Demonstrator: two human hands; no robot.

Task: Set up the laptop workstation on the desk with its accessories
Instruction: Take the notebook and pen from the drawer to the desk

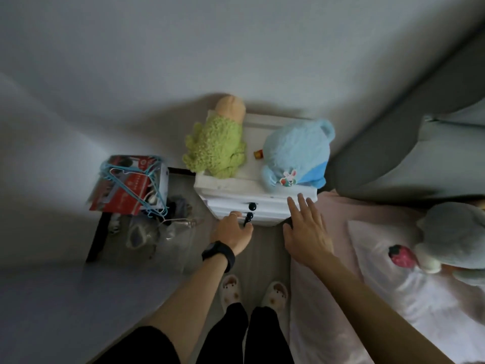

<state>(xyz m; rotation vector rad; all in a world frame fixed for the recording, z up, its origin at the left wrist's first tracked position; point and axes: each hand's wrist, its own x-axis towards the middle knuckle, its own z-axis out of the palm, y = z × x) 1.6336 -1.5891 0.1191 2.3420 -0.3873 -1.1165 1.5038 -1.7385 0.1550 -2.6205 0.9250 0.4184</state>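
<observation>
A small white wooden nightstand [228,183] stands against the grey wall, between a messy pile on the left and a bed with a pink sheet [328,298] on the right. Its drawers are stacked, with dark round knobs [252,206] down the front.

The left hand [232,233], with a black watch [218,254] on the wrist, has its fingers curled round the lowest knob [247,223]. The right hand [305,232] is flat with its fingers straight and spread, and its fingertips are over the front edge of the nightstand. It holds nothing.

A fuzzy green soft toy [217,148] and a fluffy blue soft toy [296,153] sit on top and hide much of it. A tiny orange thing [258,154] between them is too small to make out.

The left hand's fingertips are hidden behind the hand. The lower drawers are blocked by both hands.

On the left, a red and white box [123,195] with blue hangers [154,185] is blurry, so its words cannot be read. A grey soft toy [451,232] on the white pillow [388,279] is cut off at the right edge.
</observation>
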